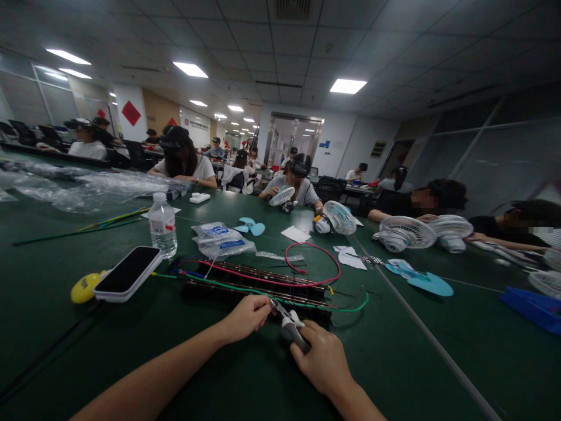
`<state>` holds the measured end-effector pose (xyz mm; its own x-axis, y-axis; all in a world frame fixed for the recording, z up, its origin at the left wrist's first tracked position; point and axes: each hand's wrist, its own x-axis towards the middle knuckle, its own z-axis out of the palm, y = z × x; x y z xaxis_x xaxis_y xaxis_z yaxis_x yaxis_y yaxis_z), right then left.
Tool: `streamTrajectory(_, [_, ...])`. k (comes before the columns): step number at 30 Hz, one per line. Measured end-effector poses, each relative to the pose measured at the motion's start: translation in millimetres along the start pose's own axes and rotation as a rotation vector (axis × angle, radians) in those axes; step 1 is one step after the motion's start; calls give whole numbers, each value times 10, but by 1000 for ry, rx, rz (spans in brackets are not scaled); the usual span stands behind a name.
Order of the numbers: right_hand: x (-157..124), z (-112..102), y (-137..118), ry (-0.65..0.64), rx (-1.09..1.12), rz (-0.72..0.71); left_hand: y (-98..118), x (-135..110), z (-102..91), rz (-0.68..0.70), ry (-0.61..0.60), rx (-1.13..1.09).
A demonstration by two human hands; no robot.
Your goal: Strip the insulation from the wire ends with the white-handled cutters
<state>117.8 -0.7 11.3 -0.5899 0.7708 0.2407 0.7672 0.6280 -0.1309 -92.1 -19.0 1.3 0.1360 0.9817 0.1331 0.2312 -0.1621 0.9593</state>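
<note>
My right hand [323, 355] is wrapped around the grey and white handles of a pair of pliers [289, 320]. The jaws point up and left, close to the fingertips of my left hand [246, 317]. That hand is pinched closed; whatever it holds, if anything, is too small to make out. Just beyond both hands lies a black part with long copper-coloured strips [256, 278]. A green wire [366, 302] runs along it and bends up at the right end. A red wire [337, 263] loops over its far side.
Left of the black part are a phone [129, 272] propped on a yellow object [84, 287], and a water bottle [162, 225]. Plastic bags [223, 240], blue fan blades [252, 227] and white caged fans [405, 232] lie farther off. Several people sit around the green table [394, 374].
</note>
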Motion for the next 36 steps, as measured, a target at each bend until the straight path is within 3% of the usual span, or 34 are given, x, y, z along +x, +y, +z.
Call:
streamTrajectory(11, [-1,96,78,89,39,-84,-135,38,19,23,-28,72])
streamTrajectory(23, [0,56,49,1,33,-27,33,18,-16,82,-10,85])
streamTrajectory(30, [24,3,103,34,90,24,86,7,-94,70,3,92])
streamTrajectory(36, [23,-4,133,68,156,-58,63,-7,-73,25,2,18])
